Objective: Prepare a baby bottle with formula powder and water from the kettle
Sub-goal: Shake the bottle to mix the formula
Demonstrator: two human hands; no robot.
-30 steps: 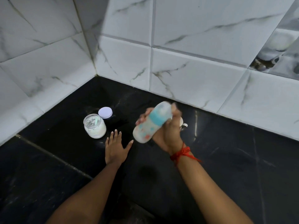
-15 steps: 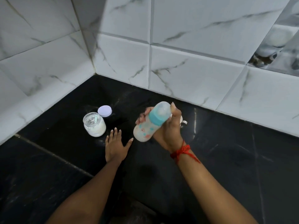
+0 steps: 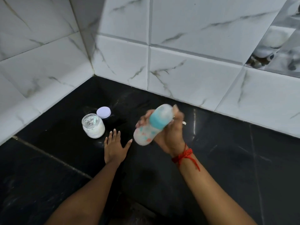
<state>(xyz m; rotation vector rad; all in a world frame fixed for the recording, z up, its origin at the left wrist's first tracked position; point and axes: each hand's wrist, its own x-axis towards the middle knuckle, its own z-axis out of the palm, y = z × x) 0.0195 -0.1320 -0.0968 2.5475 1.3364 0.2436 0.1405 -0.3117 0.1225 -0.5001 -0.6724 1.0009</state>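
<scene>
Head view shows the right grip (image 3: 170, 135) curled round the capped baby bottle (image 3: 150, 129), tilted above the bench (image 3: 227, 159), left grip (image 3: 114, 148) flat and empty; light, smooth plastic, likely best held mid-body.

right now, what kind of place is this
Probably a home kitchen corner: a black stone counter meets white marble-look wall tiles, and an open jar of white powder stands there with its lid beside it.

black stone counter (image 3: 227, 159) | white marbled wall tiles (image 3: 194, 70) | patterned tile (image 3: 279, 46) upper right
</scene>
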